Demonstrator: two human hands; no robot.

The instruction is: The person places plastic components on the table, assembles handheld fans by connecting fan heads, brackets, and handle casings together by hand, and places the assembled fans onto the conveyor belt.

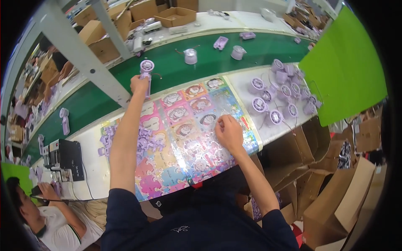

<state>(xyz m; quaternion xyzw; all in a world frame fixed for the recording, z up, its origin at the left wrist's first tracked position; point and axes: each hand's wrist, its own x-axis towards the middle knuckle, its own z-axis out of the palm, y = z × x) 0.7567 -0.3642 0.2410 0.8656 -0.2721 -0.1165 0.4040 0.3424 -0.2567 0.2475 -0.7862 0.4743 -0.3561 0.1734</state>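
Note:
Over the near edge of the green conveyor belt (205, 69), my left hand (139, 85) is closed around the handle of a light purple handheld fan body (147, 66). Its round head points away from me, and a thin wire sticks out on its right side. My right hand (229, 130) rests over the colourful cartoon-printed mat (167, 167), fingers curled together; whether anything is between them is hidden. Between my arms and to the left lies a pile of small purple plastic parts (144, 142). Several round purple fan heads with wires (259, 104) stand on the white tabletop at the right.
Purple housings (190, 56) sit spaced along the belt. A black machine (65, 159) stands at left, near a seated co-worker (54, 221). A metal post (83, 54) rises at the upper left. Cardboard boxes (335, 201) crowd the lower right, below a bright green panel (347, 67).

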